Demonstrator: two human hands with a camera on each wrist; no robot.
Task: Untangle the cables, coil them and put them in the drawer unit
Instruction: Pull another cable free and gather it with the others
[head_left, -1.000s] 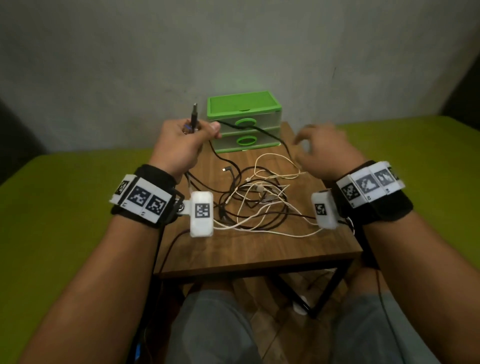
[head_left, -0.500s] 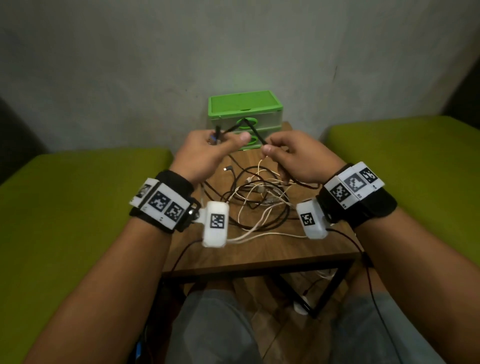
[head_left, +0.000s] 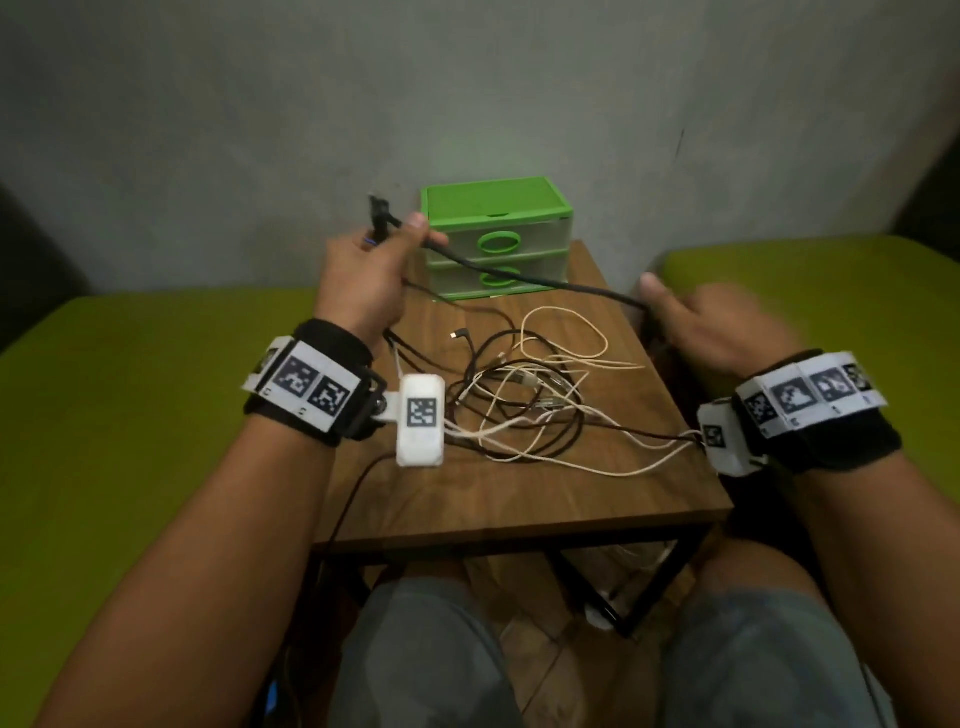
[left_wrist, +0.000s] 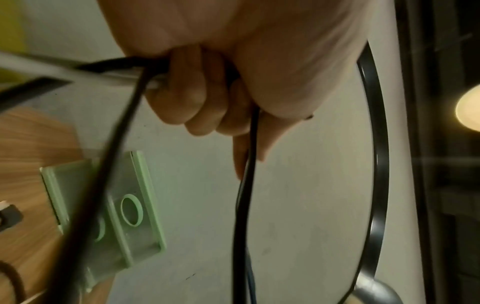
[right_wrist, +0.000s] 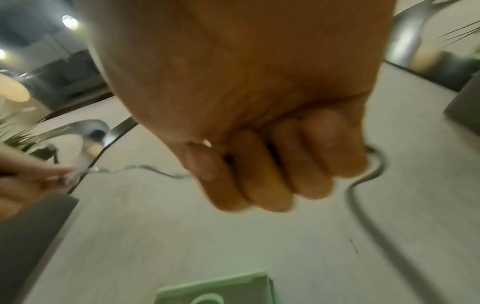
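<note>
A black cable (head_left: 524, 278) stretches in the air between my two hands, in front of the green drawer unit (head_left: 496, 236). My left hand (head_left: 371, 270) grips its plug end, which sticks up past the fingers; the curled fingers (left_wrist: 187, 96) hold it in the left wrist view. At the table's right edge my right hand (head_left: 696, 322) holds the cable, its fingers (right_wrist: 262, 170) curled round it. A tangle of black, brown and cream cables (head_left: 524, 400) lies on the wooden table (head_left: 519, 499). Both drawers are closed.
Green cushioned seats (head_left: 104, 415) flank the small table on both sides. A grey wall stands right behind the drawer unit. My knees (head_left: 426, 660) sit under the table's near edge. A black lead (head_left: 353, 499) hangs from my left wrist.
My hands were close together on the black cable in front of the drawer unit. They have moved apart, the right one sliding out to the table's right edge, and the cable now runs taut.
</note>
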